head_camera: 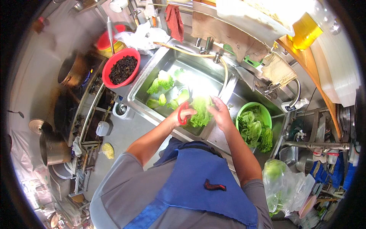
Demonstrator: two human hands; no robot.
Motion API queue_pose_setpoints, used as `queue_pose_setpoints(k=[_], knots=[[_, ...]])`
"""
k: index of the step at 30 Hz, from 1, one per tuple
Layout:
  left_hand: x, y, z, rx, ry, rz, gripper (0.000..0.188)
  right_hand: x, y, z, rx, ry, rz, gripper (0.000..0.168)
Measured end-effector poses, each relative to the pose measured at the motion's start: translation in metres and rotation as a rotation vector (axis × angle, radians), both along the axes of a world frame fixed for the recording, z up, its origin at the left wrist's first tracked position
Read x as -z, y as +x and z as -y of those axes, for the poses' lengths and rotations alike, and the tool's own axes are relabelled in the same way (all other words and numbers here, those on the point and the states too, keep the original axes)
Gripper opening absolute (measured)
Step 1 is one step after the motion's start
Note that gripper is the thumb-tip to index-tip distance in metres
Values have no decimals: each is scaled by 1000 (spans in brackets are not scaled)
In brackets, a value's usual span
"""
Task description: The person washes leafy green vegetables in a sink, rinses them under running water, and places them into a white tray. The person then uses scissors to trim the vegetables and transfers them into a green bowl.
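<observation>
Over the left basin of a steel double sink (pixel 148 113), both hands meet at a green lettuce leaf (pixel 201 114). My left hand (pixel 180 114) has a red looped handle (pixel 180 118) around its fingers, probably of scissors; the blades cannot be made out. Its fingertips touch the leaf's left side. My right hand (pixel 220 111) pinches the leaf's right edge between thumb and fingers. Torn lettuce pieces (pixel 165 80) lie below in the left basin, partly washed out by strong glare. In the right basin, a light green bowl (pixel 268 112) holds more lettuce (pixel 251 126), some hanging over its rim.
A red bowl of dark, crumpled food (pixel 136 64) stands left of the sink. A yellowish hose (pixel 224 67) runs into the left basin. Further left, a burner flame (pixel 88 76) burns beside a pot (pixel 70 70). Bagged lettuce (pixel 274 183) is at my right.
</observation>
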State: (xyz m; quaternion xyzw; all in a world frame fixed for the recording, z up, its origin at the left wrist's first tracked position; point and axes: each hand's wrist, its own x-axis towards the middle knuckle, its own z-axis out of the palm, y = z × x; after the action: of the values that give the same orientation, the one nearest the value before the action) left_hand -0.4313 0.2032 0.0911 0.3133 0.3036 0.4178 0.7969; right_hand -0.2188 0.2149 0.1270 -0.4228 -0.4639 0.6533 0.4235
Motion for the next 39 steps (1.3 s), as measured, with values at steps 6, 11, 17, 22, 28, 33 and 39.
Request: queue_pose_setpoints(k=[6,11,17,22,28,33,39], knots=[[-1,-9,-7,-64,-40,134,63,1,-11,-14,41,-123,-165,52],[-10,-14,-8,-52,-15,-233,66,-6,-19,-14,31,-123,-65,51],[-11,-3,-7,-100,104,-215,72,-2,-25,-15,15,-54,138,52],[-4,-11,-8,-108,61,-107,69,7,-23,-19,185,-78,245,52],[-6,-14,-10,-208,65,-182,69,8,-29,-24,296,757,1023,44],[-5,-8,-12,-224,166,-246,68,16,-43,-27,67,143,410,47],[-16,-14,-10,-148,184,-164,69,-21,-31,-26,8,-263,165,49]])
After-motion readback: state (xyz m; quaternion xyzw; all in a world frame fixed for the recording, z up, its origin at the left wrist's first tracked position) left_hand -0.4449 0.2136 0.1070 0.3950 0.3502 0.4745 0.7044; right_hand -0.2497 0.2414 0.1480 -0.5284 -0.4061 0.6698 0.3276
